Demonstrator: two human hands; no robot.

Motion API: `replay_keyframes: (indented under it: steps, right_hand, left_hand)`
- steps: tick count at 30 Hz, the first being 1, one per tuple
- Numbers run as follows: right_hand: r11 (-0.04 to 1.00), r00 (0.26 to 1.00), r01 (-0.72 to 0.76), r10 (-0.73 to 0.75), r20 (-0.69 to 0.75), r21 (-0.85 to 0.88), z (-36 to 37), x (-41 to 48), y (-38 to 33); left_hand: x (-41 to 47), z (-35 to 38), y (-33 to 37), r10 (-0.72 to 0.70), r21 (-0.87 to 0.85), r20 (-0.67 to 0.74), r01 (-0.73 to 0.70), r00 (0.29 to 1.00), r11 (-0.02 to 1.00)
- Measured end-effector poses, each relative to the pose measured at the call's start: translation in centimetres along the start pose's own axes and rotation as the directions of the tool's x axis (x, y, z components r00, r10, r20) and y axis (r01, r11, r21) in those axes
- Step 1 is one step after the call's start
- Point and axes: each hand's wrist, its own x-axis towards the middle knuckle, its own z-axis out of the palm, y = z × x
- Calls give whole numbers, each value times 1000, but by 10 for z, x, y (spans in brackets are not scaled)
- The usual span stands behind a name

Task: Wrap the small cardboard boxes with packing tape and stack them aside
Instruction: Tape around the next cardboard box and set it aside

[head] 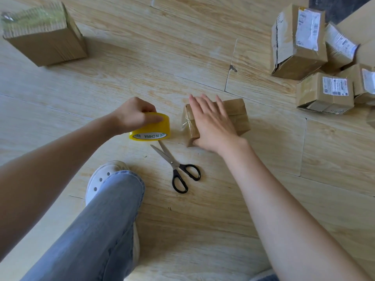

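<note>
- The left hand (pixel 136 115) is gripping the yellow tape roll (pixel 156 130) from above, fingers curled over its rim, at about 9 o'clock of the box (pixel 239 114).
- The right hand (pixel 213 124) is lying flat on top of the box, fingers straight and spread, pressing it onto the floor (pixel 182 47) near the middle of the view.
- Crinkled clear tape is showing on the box's end facing the roll; whether a strand is running from there to the roll cannot be told.
- The scissors (pixel 178 167) are lying slightly open at 6 o'clock of the roll, blades pointing toward it, touched by neither hand.
- A pile (pixel 322 92) of labelled boxes is sitting at 2 o'clock of the view, and a taped cardboard bundle (pixel 44 41) at 10 o'clock.
- The step in hand looks like taping this one box, with stacking not yet begun.
- The next move is probably calling for pulling tape across the box under a steady press, then reaching for the scissors to cut.
</note>
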Motion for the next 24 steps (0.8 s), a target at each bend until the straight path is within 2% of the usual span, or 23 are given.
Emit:
replay_keyframes:
  steps: [3,6,9,11,16,19,21,24]
  right_hand:
    - [999,1000,15,-15,0,46,-7,6,6]
    - [973,997,21,-4,-73,230,-7,-2,11]
    - [905,987,2,68,-149,426,-8,-8,15]
    - [855,975,0,115,-189,519,-9,-10,18]
    - [755,956,-21,208,-209,655,-11,-17,14]
    - [692,945,-38,259,-199,720,-12,-26,23]
    - [652,940,-54,288,-182,756,-11,-32,31]
    - [599,939,-74,312,-147,798,-9,-39,45]
  left_hand:
    - [-12,-19,0,24,-148,74,-13,997,989]
    - [-18,-41,1,77,-157,135,-56,988,986]
    - [-20,-57,9,118,-177,172,-87,978,980]
    - [-21,-64,17,148,-118,181,-128,972,985]
    - [-14,-74,34,156,137,69,-164,985,977]
    - [-9,-71,34,118,353,-89,-79,989,932]
    - [-8,-70,33,79,362,-182,-8,980,932]
    - [-8,-70,34,113,230,-119,-83,986,970]
